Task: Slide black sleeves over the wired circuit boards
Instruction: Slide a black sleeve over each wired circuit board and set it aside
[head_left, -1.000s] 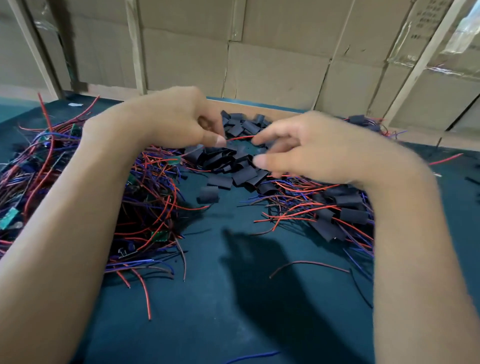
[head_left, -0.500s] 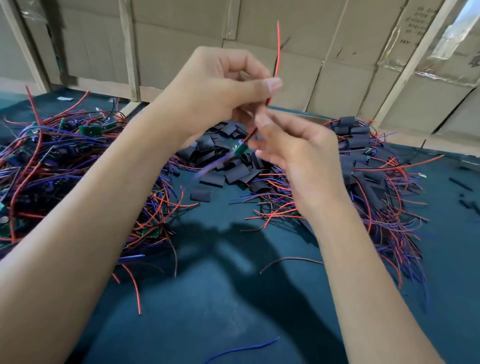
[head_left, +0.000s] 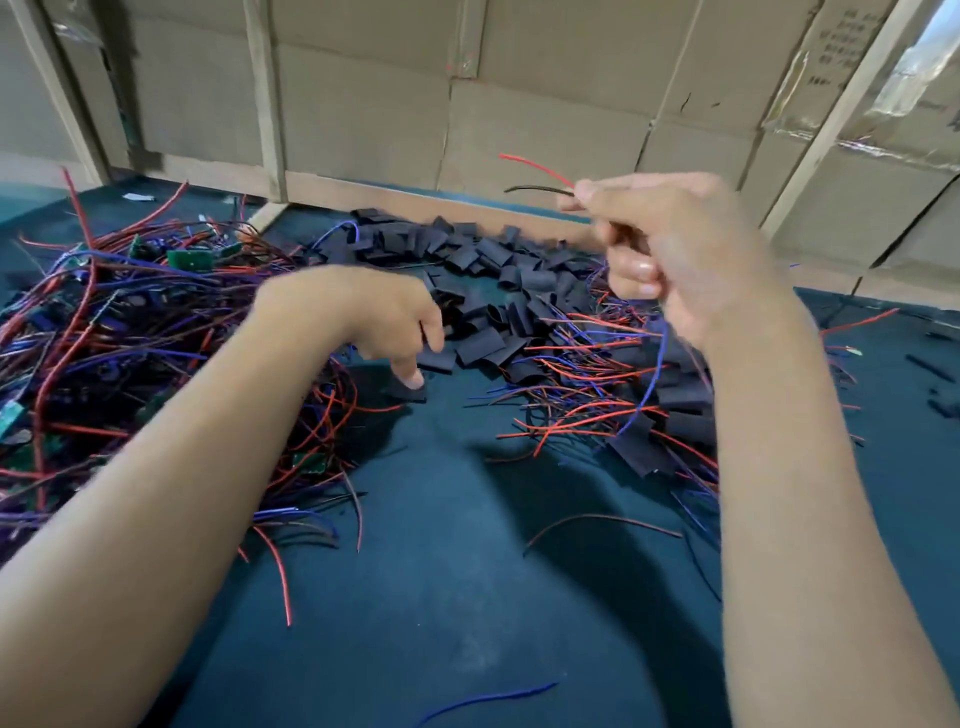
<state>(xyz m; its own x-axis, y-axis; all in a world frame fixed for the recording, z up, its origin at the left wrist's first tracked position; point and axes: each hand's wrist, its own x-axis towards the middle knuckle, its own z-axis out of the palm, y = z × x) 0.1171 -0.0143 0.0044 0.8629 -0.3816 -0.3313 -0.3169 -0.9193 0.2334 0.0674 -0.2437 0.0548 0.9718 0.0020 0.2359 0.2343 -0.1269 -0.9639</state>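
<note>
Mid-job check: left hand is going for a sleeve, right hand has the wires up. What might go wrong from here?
1. The left hand reaches into overlapping flat black sleeves; it may lift several at once.
2. The long blue wire hanging from the raised right hand trails into the red and blue wire tangle and could snag or drag pieces.

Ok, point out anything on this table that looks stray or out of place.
A few loose wires lie apart from the piles on the green table: a blue wire near the front edge, a dark wire in the middle, and a red wire trailing out of the left pile. Nothing looks damaged.
</note>
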